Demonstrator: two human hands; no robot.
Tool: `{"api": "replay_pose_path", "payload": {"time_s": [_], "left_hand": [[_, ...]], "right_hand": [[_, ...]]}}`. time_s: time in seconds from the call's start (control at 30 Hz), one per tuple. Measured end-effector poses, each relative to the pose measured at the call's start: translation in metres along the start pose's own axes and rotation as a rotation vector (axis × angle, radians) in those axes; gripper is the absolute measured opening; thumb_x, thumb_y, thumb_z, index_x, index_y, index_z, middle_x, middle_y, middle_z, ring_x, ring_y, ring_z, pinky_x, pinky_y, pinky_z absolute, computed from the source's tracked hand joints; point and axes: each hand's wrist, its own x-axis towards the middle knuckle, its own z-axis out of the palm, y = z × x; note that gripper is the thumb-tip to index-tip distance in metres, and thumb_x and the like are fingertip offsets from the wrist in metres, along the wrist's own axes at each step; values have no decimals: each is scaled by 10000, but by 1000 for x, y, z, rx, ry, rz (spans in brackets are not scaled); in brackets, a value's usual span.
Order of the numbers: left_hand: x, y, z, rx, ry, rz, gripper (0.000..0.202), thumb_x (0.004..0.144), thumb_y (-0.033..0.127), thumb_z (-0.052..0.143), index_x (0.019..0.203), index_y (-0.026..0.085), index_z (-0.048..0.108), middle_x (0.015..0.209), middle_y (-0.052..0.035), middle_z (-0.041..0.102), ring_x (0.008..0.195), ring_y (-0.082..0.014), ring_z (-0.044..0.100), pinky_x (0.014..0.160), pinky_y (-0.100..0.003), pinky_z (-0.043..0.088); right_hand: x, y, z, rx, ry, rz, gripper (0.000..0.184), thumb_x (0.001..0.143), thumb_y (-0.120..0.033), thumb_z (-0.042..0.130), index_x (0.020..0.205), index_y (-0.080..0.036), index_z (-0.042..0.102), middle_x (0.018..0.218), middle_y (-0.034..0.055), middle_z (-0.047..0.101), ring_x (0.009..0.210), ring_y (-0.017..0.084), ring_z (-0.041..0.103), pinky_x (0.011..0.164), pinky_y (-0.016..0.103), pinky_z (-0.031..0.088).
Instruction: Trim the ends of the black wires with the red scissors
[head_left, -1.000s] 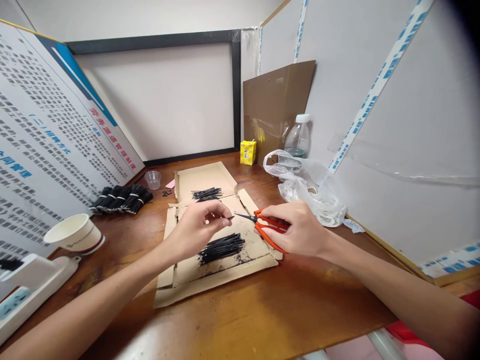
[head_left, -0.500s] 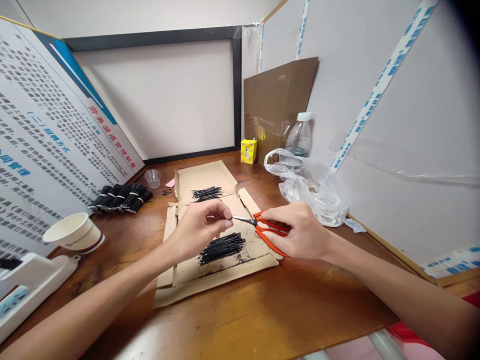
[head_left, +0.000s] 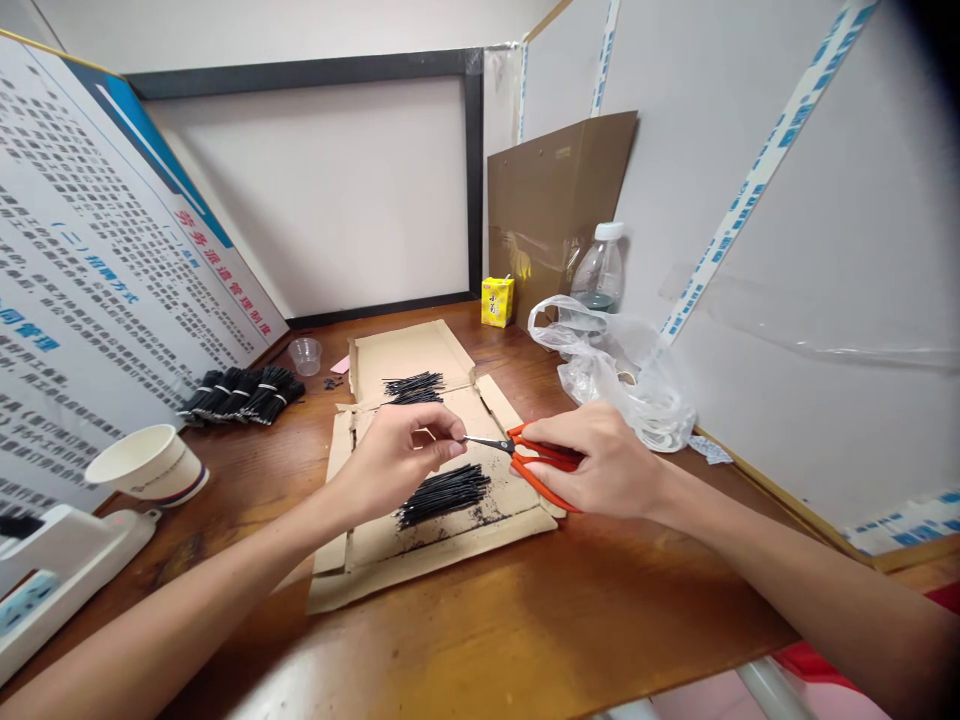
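What looks like a small dark piece [head_left: 463, 439] sits pinched in the left hand [head_left: 405, 445], right at the tips of the red-handled scissors [head_left: 507, 446], whose long axis runs left to right above the cardboard [head_left: 409, 350], handles grasped by the right hand [head_left: 606, 458].

Looks bright. Glares white on the wooden tabletop [head_left: 450, 640] in front of the flattened cardboard [head_left: 409, 345]; shades softly just right of it. Stretches at the edges, blackens far to its upper right.
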Motion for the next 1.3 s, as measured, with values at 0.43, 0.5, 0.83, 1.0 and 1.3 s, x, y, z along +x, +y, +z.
{"api": "replay_pose_path", "payload": {"time_s": [0.43, 0.5, 0.83, 1.0, 1.3], "left_hand": [[0, -3, -1, -23, -24, 14, 47, 807, 155, 596, 796, 119, 624, 769, -37, 649, 629, -98, 542, 588, -223, 480], [1, -3, -1, -35, -30, 5, 50, 807, 159, 596, 797, 118, 621, 775, -39, 646, 625, -97, 540, 580, -223, 481], [1, -3, 0, -21, -41, 8, 51, 807, 151, 595, 802, 109, 623, 756, -39, 651, 618, -92, 542, 574, -211, 476], [2, -4, 0, -31, -43, 11, 57, 809, 158, 598, 800, 108, 623, 759, -43, 659, 609, -90, 537, 571, -212, 473], [1, -4, 0, -59, -51, -4, 65, 811, 157, 595, 819, 106, 634, 776, -55, 665, 643, -108, 559, 578, -223, 485]], "right_hand": [[2, -1, -3, -33, 26, -34, 186, 834, -207, 524, 714, -154, 656, 552, -4, 639, 429, 72, 498, 458, 213, 330], [2, 0, -2, -25, 39, -30, 165, 818, -210, 539, 720, -149, 657, 538, -5, 626, 428, 73, 486, 461, 213, 338], [1, 0, -2, 1, 7, -16, 171, 822, -233, 545, 720, -150, 655, 530, -6, 616, 420, 76, 476, 461, 213, 334], [1, 1, -1, -2, 6, -23, 171, 824, -229, 541, 720, -152, 653, 527, -9, 614, 421, 76, 483, 459, 210, 337], [0, 0, -2, -43, 52, -46, 195, 842, -215, 522, 715, -162, 660, 542, -4, 639, 421, 70, 494, 454, 208, 324]]}}
